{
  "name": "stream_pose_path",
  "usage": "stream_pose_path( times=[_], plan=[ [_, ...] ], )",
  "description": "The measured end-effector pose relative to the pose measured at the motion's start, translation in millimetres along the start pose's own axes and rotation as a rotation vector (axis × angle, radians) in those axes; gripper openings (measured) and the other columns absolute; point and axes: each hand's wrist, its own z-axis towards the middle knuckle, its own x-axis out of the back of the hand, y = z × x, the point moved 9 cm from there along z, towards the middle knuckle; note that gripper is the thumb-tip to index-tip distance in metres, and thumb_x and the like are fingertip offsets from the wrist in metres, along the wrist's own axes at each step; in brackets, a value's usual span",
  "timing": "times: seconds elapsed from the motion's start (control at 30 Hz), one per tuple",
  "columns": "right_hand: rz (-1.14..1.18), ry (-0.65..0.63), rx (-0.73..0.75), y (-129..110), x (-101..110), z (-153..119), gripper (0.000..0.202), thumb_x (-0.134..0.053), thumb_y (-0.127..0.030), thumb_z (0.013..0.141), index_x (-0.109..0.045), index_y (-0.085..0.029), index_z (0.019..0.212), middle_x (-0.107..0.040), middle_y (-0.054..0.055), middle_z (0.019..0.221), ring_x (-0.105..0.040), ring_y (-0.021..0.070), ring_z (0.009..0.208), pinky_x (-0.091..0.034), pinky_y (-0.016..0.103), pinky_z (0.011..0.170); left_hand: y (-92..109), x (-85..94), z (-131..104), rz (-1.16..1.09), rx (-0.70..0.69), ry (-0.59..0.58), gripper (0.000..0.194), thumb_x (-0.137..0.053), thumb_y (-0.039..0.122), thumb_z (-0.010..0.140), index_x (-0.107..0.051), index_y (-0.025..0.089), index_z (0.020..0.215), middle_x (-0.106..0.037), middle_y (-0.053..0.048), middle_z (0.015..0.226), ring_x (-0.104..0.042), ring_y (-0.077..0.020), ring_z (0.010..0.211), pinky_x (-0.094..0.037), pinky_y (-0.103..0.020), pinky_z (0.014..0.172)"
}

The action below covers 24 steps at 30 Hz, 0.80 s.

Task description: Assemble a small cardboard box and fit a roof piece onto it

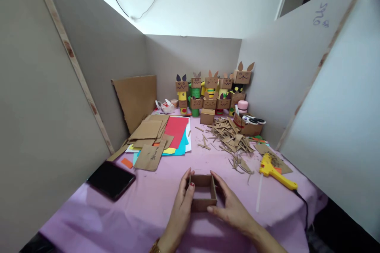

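A small square cardboard frame (203, 204), with walls on its sides and the purple cloth showing through its middle, rests on the table near the front. My left hand (181, 201) grips its left wall, the thumb over the top edge. On the opposite side, my right hand (230, 205) holds the right wall, with its thumb at the near right corner and its fingers along the outside. Farther right lies a yellow glue gun (276, 172) with a clear glue stick (259, 195) at its end.
A tablet (112, 180) lies at left, below stacked cardboard (147, 130) and coloured paper (176, 128). Cardboard scraps (228, 134) heap at centre right, beside a box (251, 126) holding scissors (253, 120). Several cardboard animal figures (210, 83) stand at the back. Grey panels (190, 53) enclose the table.
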Motion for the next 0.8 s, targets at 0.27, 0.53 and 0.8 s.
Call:
stream_pose_path(
  times=[0.27, 0.53, 0.8],
  plan=[
    [0.004, -0.003, -0.009, 2.3, -0.6, -0.3, 0.09, -0.075, -0.041, 0.067, -0.027, -0.018, 0.139, -0.033, 0.014, 0.145, -0.033, 0.0266, 0.131, -0.026, 0.043, 0.108, 2.1, -1.5, 1.2, 0.013, -0.011, 0.006, 0.058, -0.045, 0.051, 0.086, -0.039, 0.016, 0.133, -0.041, -0.013, 0.14, -0.033, -0.0239, 0.131, -0.023, -0.041, 0.111],
    [0.01, -0.006, 0.013, 3.7, -1.1, -0.7, 0.09, -0.074, -0.045, 0.067, -0.028, -0.017, 0.139, -0.034, 0.015, 0.144, -0.033, 0.0272, 0.131, -0.027, 0.042, 0.108, 3.3, -0.6, -1.0, 0.015, -0.02, 0.0, 0.052, -0.044, 0.046, 0.088, -0.039, 0.018, 0.132, -0.04, -0.011, 0.141, -0.033, -0.0214, 0.131, -0.022, -0.04, 0.111],
    [0.013, -0.001, 0.026, 6.5, -1.9, -0.8, 0.088, -0.072, -0.047, 0.067, -0.029, -0.019, 0.139, -0.035, 0.015, 0.144, -0.034, 0.0285, 0.131, -0.027, 0.043, 0.108, 3.7, 0.0, -2.6, 0.021, -0.017, 0.007, 0.06, -0.045, 0.053, 0.085, -0.04, 0.015, 0.131, -0.043, -0.012, 0.139, -0.033, -0.0231, 0.131, -0.022, -0.04, 0.111]
  ],
)
